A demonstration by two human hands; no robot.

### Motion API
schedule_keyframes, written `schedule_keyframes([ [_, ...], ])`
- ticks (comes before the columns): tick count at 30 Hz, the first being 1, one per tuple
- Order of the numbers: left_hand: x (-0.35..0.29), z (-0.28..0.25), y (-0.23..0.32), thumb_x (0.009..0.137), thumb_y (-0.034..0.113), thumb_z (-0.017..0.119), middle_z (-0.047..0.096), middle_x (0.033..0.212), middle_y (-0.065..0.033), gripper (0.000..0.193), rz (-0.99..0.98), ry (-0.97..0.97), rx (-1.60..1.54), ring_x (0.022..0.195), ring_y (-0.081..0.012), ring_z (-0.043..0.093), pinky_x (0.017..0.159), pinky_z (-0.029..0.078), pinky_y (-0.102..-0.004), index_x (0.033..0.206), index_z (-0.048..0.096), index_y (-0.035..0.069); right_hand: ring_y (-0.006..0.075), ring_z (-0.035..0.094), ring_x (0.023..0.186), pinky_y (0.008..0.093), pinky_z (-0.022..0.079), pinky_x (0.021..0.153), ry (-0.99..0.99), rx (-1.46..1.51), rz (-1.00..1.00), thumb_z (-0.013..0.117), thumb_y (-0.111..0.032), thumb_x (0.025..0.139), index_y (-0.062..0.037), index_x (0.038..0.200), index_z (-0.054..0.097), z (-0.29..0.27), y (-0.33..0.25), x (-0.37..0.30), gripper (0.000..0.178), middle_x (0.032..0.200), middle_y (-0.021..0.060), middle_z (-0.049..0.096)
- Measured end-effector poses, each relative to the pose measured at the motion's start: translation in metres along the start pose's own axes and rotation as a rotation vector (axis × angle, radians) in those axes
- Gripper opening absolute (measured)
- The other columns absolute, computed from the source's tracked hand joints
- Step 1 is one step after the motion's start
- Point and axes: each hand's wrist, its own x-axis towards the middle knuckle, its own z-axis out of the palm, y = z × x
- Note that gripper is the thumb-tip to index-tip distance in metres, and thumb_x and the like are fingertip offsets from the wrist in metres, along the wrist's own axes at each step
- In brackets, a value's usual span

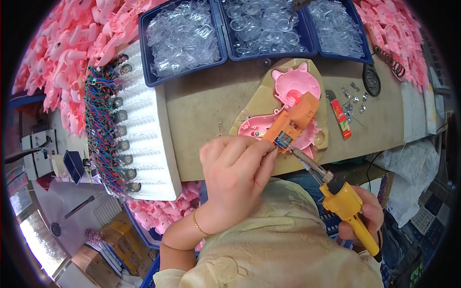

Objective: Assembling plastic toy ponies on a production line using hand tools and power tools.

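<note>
Over the workbench, my left hand [233, 170] is closed, its fingertips pinching the lower left end of an orange plastic housing [303, 109]. A small circuit board [283, 139] shows in the housing's lower opening. My right hand [367, 213] is wrapped round a yellow-handled soldering iron [343, 204], whose tip points up and left, right by the board; I cannot tell if they touch. Beneath the orange housing, pink animal-shaped shell halves [297, 84] lie in a tan fixture [249, 106]. My left fingers hide part of the lower shell.
Blue bins [224, 56] of clear plastic parts line the far edge. Speakers with coloured wires [103, 113] rest along white foam [156, 158] at left. Pink shells are heaped at both far corners. A red-and-green packet [342, 120] and small metal pieces [353, 103] lie right of the fixture.
</note>
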Motion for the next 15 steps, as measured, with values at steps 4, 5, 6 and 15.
schedule_keyframes([
  [4,-0.001,-0.001,-0.001,0.069,0.012,0.071,0.058,0.076,0.0007,0.014,0.017,-0.002,0.020,0.076,-0.0197,0.054,0.073,0.035,-0.0339,0.081,0.063,0.012,0.0363,0.065,0.081,0.0355,0.054,0.062,-0.071,-0.084,0.104,0.074,-0.016,0.075,-0.0076,0.120,0.035,-0.001,-0.002,0.000,0.060,0.106,0.0346,0.053],
  [5,-0.001,0.000,0.000,0.069,0.012,0.071,0.058,0.076,0.0007,0.014,0.015,-0.002,0.022,0.076,-0.0197,0.054,0.073,0.035,-0.0339,0.081,0.063,0.012,0.0371,0.065,0.082,0.0359,0.054,0.063,-0.063,-0.060,0.134,0.074,-0.016,0.074,-0.0085,0.119,0.036,-0.001,-0.002,0.001,0.059,0.106,0.0349,0.052],
  [6,-0.001,0.000,0.000,0.069,0.012,0.071,0.058,0.076,0.0007,0.014,0.019,0.000,0.024,0.076,-0.0195,0.053,0.073,0.035,-0.0339,0.081,0.063,0.012,0.0371,0.065,0.082,0.0359,0.054,0.063,-0.063,-0.061,0.136,0.074,-0.016,0.074,-0.0085,0.119,0.036,0.000,-0.001,0.002,0.059,0.106,0.0349,0.052],
  [15,-0.001,0.000,0.000,0.069,0.012,0.071,0.057,0.077,0.0009,0.014,0.030,-0.007,0.023,0.076,-0.0191,0.053,0.073,0.035,-0.0339,0.081,0.064,0.012,0.0358,0.064,0.084,0.0349,0.053,0.065,-0.027,0.016,0.030,0.074,-0.013,0.074,-0.0071,0.120,0.037,0.004,0.006,0.008,0.058,0.108,0.0351,0.052],
])
